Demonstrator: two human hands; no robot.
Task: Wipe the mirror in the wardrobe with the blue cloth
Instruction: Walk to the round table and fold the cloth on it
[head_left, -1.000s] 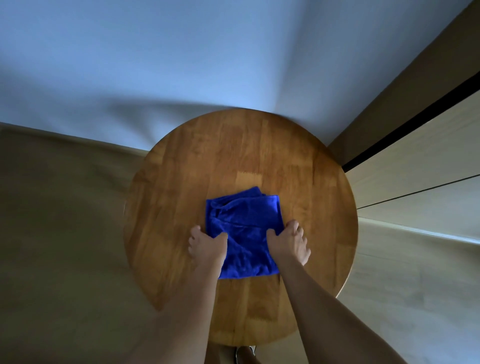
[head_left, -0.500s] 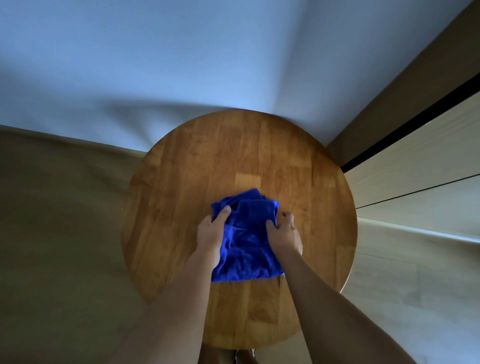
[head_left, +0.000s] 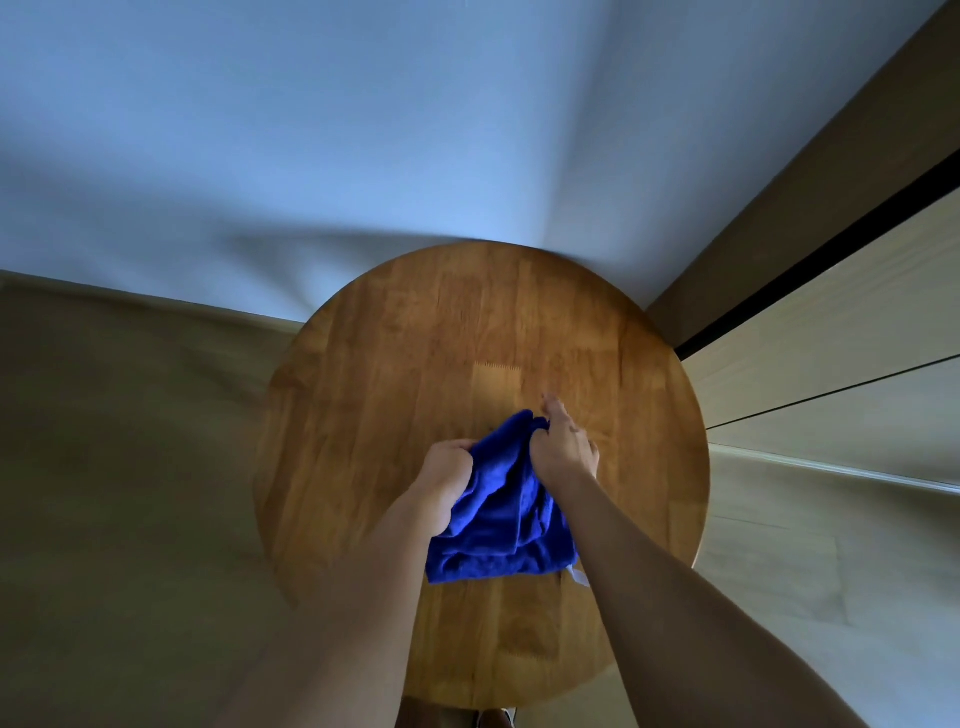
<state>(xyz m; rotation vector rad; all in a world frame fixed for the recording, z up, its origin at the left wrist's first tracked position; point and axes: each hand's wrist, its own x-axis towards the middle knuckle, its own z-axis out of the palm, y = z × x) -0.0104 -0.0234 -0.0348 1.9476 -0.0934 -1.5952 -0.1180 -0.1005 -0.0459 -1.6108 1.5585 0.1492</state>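
Over the table: both forearms reach forward and down from the near edge; head view only.
Round wooden table (head_left: 363, 415): butcher-block top, set close to a pale wall and beside pale panelled fronts on the right.
Blue cloth (head_left: 498, 514): bunched, upper part raised between the two hands, lower part draped; whether its near hem touches the tabletop I cannot tell. A small white tag (head_left: 577, 576) shows at its lower right corner.
Left hand (head_left: 445, 480): fingers curled into the cloth's left side, a fistful gathered.
Right hand (head_left: 563, 447): pinching the cloth's upper right edge; most fingers closed on the fabric, one fingertip seems to stick out past it.
Why held so: two-sided gathering suits a limp towel; judged, it bundles loose folds into one pad so nothing trails when carried.
Panelled fronts (head_left: 831, 364): a dark gap runs along them; possibly the wardrobe, doors appear closed. No mirror in sight.
Containers: none on the table; nothing else rests on it that I can see.
Task stage: judged early, cloth being taken up, wiping not begun.
Risk: a dangling corner could snag or drag; a firmer single-hand hold would free the other hand for a door.
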